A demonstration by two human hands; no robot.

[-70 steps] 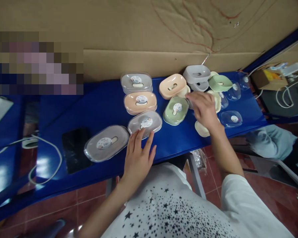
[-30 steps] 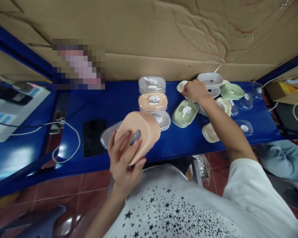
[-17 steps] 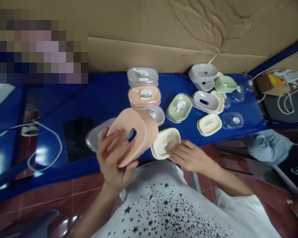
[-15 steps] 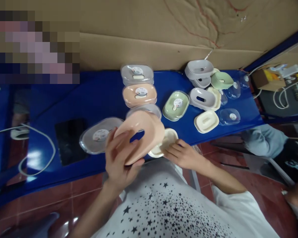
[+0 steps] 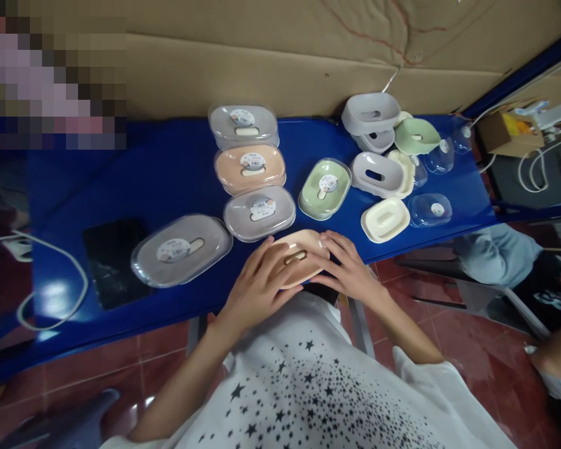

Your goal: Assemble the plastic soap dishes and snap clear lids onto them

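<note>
At table edge (image 5: 177,304), slotted peach oval dish (image 5: 303,245); left hand (image 5: 258,290), right hand (image 5: 354,274) clamping it.

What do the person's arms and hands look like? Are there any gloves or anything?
No gloves! The left hand and right hand are bare, with no rings or watch that I can see. The right sleeve is short, plain and white, part of a white shirt sprinkled with black stars.

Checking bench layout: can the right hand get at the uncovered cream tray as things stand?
Likely yes: the cream tray lies close to the right hand, nothing between or on top. But that hand would first need to let go of the peach dish.
</note>
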